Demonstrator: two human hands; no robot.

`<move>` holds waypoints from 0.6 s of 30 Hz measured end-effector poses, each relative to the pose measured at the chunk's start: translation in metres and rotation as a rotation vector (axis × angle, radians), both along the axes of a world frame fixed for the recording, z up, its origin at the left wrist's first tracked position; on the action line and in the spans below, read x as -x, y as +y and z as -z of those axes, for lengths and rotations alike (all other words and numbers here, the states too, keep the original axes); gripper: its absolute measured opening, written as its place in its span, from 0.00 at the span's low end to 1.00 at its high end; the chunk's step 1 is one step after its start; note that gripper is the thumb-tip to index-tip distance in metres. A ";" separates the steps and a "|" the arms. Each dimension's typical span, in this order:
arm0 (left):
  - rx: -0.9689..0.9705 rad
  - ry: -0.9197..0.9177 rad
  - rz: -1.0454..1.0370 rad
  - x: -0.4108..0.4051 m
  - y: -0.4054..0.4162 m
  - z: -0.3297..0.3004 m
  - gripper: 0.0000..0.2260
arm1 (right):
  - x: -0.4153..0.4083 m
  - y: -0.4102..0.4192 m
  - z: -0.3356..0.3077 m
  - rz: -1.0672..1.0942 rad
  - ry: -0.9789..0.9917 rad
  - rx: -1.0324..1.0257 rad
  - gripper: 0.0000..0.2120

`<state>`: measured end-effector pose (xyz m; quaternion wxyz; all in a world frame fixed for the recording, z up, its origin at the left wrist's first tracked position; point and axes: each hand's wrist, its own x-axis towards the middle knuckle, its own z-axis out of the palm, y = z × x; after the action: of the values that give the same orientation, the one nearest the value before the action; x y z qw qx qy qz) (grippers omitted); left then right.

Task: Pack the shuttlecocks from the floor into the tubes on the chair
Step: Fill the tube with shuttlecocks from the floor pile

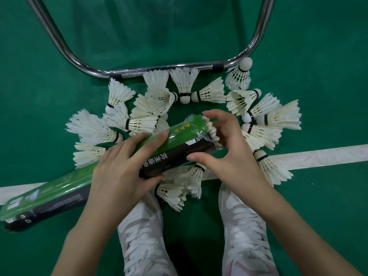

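The green-and-black tube [175,148] is held low over the floor, lying nearly level, its open mouth toward the right. One shuttlecock [212,132] sits in that mouth with only the feather tips showing past the rim.

The left hand [119,172] grips the tube about its middle, fingers over the top and thumb beneath. The right hand [223,150] is curled at the mouth, thumb under the rim and fingers arched over the feathers; whether the fingertips actually pinch the feathers cannot be told.

Judgement on the step: the shuttlecock appears almost seated. It should be pressed home on the feather rim evenly, along the tube's axis, not on one side, since the feathers look frayed and likely to bend. The left grip should stay firm so the tube does not slide back.

Loose shuttlecocks [264,136] lie in a ring on the green floor [328,76], some touching, most on their sides, so much packing remains. A second tube [45,200] lies on the floor at left, across the white court line [318,156]. The chrome chair frame [159,68] stands beyond. White shoes [245,226] are below.
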<state>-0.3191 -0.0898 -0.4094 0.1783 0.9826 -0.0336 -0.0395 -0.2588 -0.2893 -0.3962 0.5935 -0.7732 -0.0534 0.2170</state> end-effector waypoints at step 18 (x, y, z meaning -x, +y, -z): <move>0.007 -0.006 -0.005 0.001 0.001 -0.002 0.41 | -0.005 -0.002 0.002 0.070 0.088 -0.063 0.33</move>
<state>-0.3203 -0.0890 -0.4079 0.1817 0.9822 -0.0317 -0.0357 -0.2540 -0.2913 -0.3985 0.6266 -0.7452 -0.0071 0.2279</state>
